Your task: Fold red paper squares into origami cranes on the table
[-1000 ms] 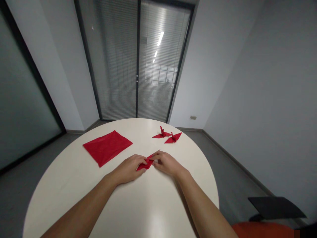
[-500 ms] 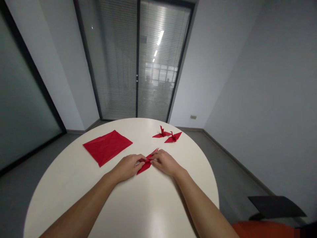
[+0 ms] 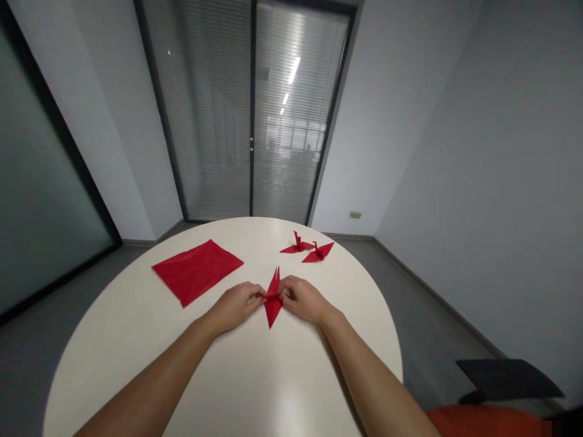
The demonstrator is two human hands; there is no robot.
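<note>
A narrow folded red paper piece (image 3: 272,301) lies on the round white table (image 3: 228,376), pointing away from me and toward me. My left hand (image 3: 237,305) pinches its left side with closed fingers. My right hand (image 3: 303,298) pinches its right side the same way. Both hands rest on the tabletop near its middle.
A stack of flat red paper squares (image 3: 197,270) lies to the left. Two finished red paper cranes (image 3: 298,244) (image 3: 319,252) sit at the table's far right. A dark chair part (image 3: 507,379) and something orange (image 3: 483,423) are at lower right. Glass doors with blinds stand behind.
The folded red paper has turned from lying slantwise between my hands to pointing straight away from me. Both hands stayed on it and shifted slightly.
</note>
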